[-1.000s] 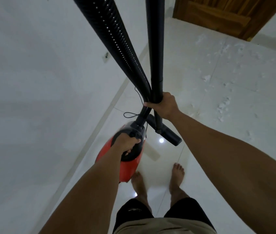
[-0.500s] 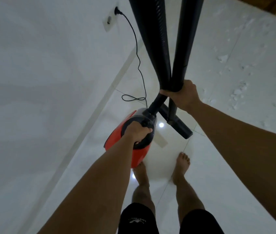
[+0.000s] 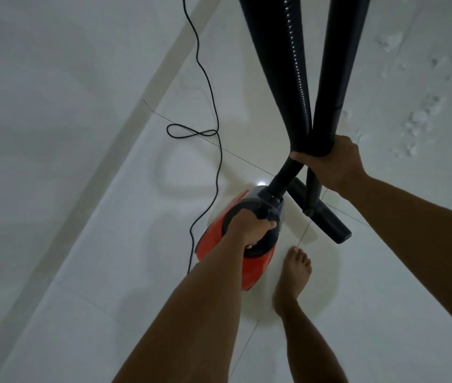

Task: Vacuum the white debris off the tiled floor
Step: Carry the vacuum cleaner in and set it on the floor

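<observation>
My left hand (image 3: 249, 230) is closed around the black carry handle of a red canister vacuum (image 3: 252, 266), which hangs above the floor. My right hand (image 3: 329, 164) grips the ribbed black hose (image 3: 280, 64) and the rigid black wand (image 3: 335, 78) together, just above where they cross. The wand's floor nozzle (image 3: 327, 219) hangs below my right hand, near the white tiled floor (image 3: 385, 286). White debris (image 3: 418, 123) lies scattered over the tiles at the upper right, beyond the nozzle.
A white wall (image 3: 39, 120) with a grey skirting runs diagonally along the left. The black power cord (image 3: 211, 106) trails down the floor by the wall with a loop in it. My bare foot (image 3: 294, 275) stands just right of the canister.
The view has tilted further down and moved forward: the door and wall socket have left the frame. Both hands keep the same grips. One foot has stepped out of sight behind the canister.
</observation>
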The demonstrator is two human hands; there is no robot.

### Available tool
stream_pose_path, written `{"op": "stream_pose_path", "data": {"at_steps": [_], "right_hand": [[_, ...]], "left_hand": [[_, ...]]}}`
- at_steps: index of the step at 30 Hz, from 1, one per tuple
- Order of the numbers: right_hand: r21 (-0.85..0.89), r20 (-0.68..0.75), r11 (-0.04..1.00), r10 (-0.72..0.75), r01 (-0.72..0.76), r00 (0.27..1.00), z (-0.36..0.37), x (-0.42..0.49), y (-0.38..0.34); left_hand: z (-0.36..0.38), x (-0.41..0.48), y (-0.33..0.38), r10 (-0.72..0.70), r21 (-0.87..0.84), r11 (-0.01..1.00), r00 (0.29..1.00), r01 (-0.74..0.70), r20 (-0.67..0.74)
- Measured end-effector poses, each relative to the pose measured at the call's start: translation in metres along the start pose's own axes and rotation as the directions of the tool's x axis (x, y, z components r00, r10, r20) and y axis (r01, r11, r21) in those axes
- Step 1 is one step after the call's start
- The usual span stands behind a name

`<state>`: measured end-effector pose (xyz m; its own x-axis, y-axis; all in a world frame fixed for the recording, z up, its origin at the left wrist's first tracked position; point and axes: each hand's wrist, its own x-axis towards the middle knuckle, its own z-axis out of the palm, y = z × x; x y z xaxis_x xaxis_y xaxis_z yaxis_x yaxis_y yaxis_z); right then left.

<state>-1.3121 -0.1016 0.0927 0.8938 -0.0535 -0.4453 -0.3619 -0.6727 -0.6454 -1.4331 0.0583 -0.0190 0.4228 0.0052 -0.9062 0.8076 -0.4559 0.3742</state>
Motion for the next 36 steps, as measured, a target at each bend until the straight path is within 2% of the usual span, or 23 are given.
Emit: {"op": "stream_pose_path", "data": {"at_steps": [7,19,22,23,25,27,30,33,36], "right_hand": [[0.024,-0.01,1.0,0.013,-0.013,1.0,0.028,0.048,0.062],[0.16,0.03,0.987,-0.032,0.027,0.999,0.07,0.083,0.081],[0.197,0.049,0.979,-0.059,0.048,0.997,0.077,0.08,0.078],[0.213,0.049,0.975,-0.07,0.058,0.996,0.077,0.078,0.077],[0.239,0.045,0.967,-0.102,0.089,0.994,0.076,0.074,0.073],[0.258,0.029,0.96,-0.121,0.11,0.992,0.072,0.07,0.071],[0.279,-0.015,0.954,-0.113,0.113,0.993,0.07,0.063,0.069],[0.299,-0.064,0.95,-0.07,0.086,0.995,0.077,0.057,0.072],[0.34,-0.078,0.937,-0.057,0.08,0.995,0.092,0.057,0.076]], "left_hand": [[0.03,0.076,-0.007,-0.017,0.006,1.0,1.0,0.017,-0.025],[0.011,0.12,-0.015,-0.013,-0.038,0.999,0.998,0.01,-0.061],[0.011,0.118,-0.017,0.011,-0.035,0.999,0.99,-0.016,-0.139],[0.011,0.117,-0.019,0.034,0.011,0.999,0.982,-0.032,-0.186],[0.008,0.112,-0.025,0.125,0.21,0.975,0.953,-0.067,-0.276],[0.002,0.099,-0.035,0.211,0.353,0.93,0.934,-0.101,-0.287],[-0.008,0.077,-0.064,0.266,0.435,0.893,0.919,-0.121,-0.292],[-0.013,0.066,-0.101,0.188,0.496,0.867,0.953,-0.047,-0.237],[-0.004,0.068,-0.133,0.215,0.481,0.871,0.957,-0.096,-0.197]]}}
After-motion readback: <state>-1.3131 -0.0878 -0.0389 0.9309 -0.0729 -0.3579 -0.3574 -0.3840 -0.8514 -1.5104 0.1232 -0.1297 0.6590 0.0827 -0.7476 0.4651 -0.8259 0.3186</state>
